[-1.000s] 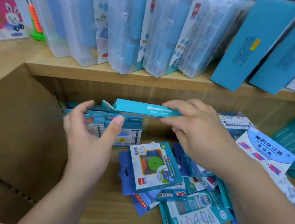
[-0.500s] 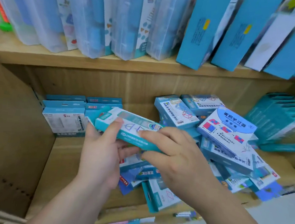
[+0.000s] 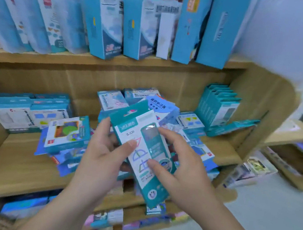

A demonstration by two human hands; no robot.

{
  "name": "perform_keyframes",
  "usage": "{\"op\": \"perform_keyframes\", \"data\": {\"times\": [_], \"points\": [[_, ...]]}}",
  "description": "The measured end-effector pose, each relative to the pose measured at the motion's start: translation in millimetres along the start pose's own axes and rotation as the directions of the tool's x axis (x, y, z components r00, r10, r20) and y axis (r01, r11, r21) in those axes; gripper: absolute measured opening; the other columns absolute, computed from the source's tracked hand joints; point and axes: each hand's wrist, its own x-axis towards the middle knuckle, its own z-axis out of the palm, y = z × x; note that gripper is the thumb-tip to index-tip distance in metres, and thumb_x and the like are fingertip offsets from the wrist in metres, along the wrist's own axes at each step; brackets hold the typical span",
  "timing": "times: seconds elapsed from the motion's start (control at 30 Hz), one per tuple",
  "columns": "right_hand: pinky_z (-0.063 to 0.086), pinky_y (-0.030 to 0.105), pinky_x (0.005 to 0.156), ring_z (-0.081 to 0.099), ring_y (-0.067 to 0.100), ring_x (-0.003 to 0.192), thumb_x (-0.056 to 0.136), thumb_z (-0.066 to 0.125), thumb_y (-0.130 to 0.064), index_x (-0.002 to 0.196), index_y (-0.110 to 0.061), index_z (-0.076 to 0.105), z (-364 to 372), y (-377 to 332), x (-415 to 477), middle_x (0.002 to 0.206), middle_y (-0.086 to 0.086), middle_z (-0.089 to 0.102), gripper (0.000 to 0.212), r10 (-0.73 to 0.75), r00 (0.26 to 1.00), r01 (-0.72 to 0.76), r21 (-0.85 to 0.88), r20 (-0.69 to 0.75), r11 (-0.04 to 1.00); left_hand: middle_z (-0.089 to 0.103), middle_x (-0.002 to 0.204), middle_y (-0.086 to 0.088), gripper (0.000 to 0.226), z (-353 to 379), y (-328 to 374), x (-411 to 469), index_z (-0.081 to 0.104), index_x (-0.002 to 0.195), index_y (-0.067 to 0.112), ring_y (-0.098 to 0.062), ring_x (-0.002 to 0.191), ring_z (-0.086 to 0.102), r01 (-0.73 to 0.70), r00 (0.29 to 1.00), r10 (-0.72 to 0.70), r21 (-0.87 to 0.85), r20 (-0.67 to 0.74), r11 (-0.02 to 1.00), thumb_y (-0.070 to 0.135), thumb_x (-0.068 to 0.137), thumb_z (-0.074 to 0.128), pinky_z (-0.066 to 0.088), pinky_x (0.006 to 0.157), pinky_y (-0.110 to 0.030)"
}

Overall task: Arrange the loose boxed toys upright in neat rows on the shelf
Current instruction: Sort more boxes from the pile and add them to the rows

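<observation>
A teal and white boxed toy (image 3: 144, 156) with a hang tab and drawn shapes on its face is held upright, slightly tilted, in front of the wooden shelf (image 3: 19, 169). My left hand (image 3: 103, 154) grips its left edge, thumb on the face. On its right side my right hand (image 3: 183, 165) holds it with thumb and fingers. Behind it a loose pile of boxed toys (image 3: 66, 135) lies jumbled in the shelf's middle. Standing rows of boxes are at the left back (image 3: 19, 114) and at the right (image 3: 219, 106).
The shelf above (image 3: 115, 60) carries tall blue boxes (image 3: 187, 26) and clear plastic cases (image 3: 50, 23). Cardboard side walls (image 3: 268, 110) close off the shelf on both sides. A lower shelf holds more packages (image 3: 105, 219). White floor (image 3: 266, 216) lies to the right.
The box has been turned from lying flat to upright with its face toward me. Both hands stay on it. The view has shifted right and pulled back from the shelf.
</observation>
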Motion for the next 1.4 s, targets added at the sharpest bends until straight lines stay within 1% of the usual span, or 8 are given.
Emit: {"op": "perform_keyframes", "data": {"times": [0.17,0.27,0.63,0.7,0.8,1.03,1.23,1.4], "points": [[0.045,0.024,0.099,0.049,-0.002,0.123,0.076,0.077,-0.051,0.140,-0.052,0.032,-59.5,35.4,-46.7,0.134,-0.028,0.050,0.079,0.123,0.991,-0.125,-0.047,-0.045,0.991,0.075,0.104,-0.009,0.037,81.5,-17.9,-13.4,0.053,0.123,0.023,-0.033,0.082,0.075,0.088,0.988,-0.087,-0.005,0.127,0.996,-0.002,0.096,0.056,0.060,0.061,-0.046],[0.039,0.013,0.098,0.041,-0.011,0.125,0.076,0.077,-0.052,0.142,-0.055,0.025,-86.6,57.5,-67.0,0.137,-0.033,0.042,0.084,0.201,0.979,-0.203,-0.048,-0.045,0.978,0.075,0.104,-0.009,0.036,121.9,-31.1,-7.9,0.053,0.123,0.022,-0.031,0.085,0.075,0.120,0.974,-0.126,0.041,0.189,0.992,-0.002,0.097,0.055,0.058,0.056,-0.035],[0.054,0.041,0.094,0.053,0.011,0.125,0.053,0.078,-0.052,0.152,-0.040,0.016,-125.9,164.1,-52.6,0.139,-0.016,0.051,0.118,0.485,0.811,-0.526,-0.046,-0.327,0.849,0.071,0.111,0.004,0.034,241.0,-102.2,60.5,0.057,0.115,0.036,-0.008,0.093,0.071,0.056,0.888,-0.166,0.258,0.429,0.965,0.011,0.094,0.065,0.057,0.072,-0.030],[0.057,0.043,0.086,0.061,0.010,0.113,0.051,0.077,-0.051,0.141,-0.044,0.031,-128.5,188.5,-45.6,0.125,-0.018,0.059,0.102,0.540,0.768,-0.571,0.015,-0.344,0.821,0.065,0.108,0.002,0.026,250.7,-112.0,81.6,0.057,0.115,0.034,0.006,0.076,0.064,0.039,0.925,-0.134,0.261,0.356,0.965,0.016,0.097,0.062,0.051,0.061,-0.018],[0.058,0.039,0.084,0.063,0.005,0.104,0.051,0.082,-0.043,0.123,-0.045,0.040,-130.4,216.1,-34.9,0.113,-0.021,0.062,0.083,0.599,0.722,-0.616,0.072,-0.346,0.784,0.061,0.111,0.009,0.027,255.5,-133.8,116.7,0.058,0.119,0.036,0.003,0.065,0.056,-0.024,0.973,-0.069,0.393,0.221,0.919,0.018,0.098,0.059,0.048,0.061,-0.019],[0.059,0.036,0.088,0.058,0.001,0.111,0.052,0.085,-0.039,0.126,-0.041,0.043,-131.5,259.5,-7.4,0.118,-0.020,0.055,0.085,0.613,0.698,-0.627,0.097,-0.370,0.773,0.055,0.131,0.017,0.052,274.1,-169.8,164.0,0.051,0.134,0.040,-0.008,0.119,0.053,-0.182,0.961,0.010,0.609,0.275,0.772,0.020,0.089,0.069,0.044,0.105,-0.032],[0.056,0.036,0.091,0.056,0.000,0.119,0.057,0.088,-0.045,0.138,-0.050,0.028,-129.6,271.7,-1.3,0.127,-0.028,0.053,0.101,0.580,0.740,-0.587,0.094,-0.340,0.804,0.070,0.115,0.012,0.033,287.0,-173.6,191.7,0.069,0.119,0.027,-0.007,0.106,0.062,-0.268,0.940,0.050,0.637,0.338,0.723,0.016,0.088,0.073,0.051,0.097,-0.035],[0.053,0.040,0.098,0.052,0.006,0.124,0.065,0.087,-0.045,0.139,-0.054,0.015,-125.1,273.6,6.5,0.130,-0.022,0.050,0.104,0.550,0.776,-0.555,0.079,-0.308,0.828,0.074,0.094,0.007,0.021,283.5,-166.7,215.1,0.069,0.104,0.022,-0.003,0.078,0.070,-0.102,0.992,0.041,0.579,0.117,0.809,0.019,0.085,0.078,0.057,0.074,-0.029]]}}
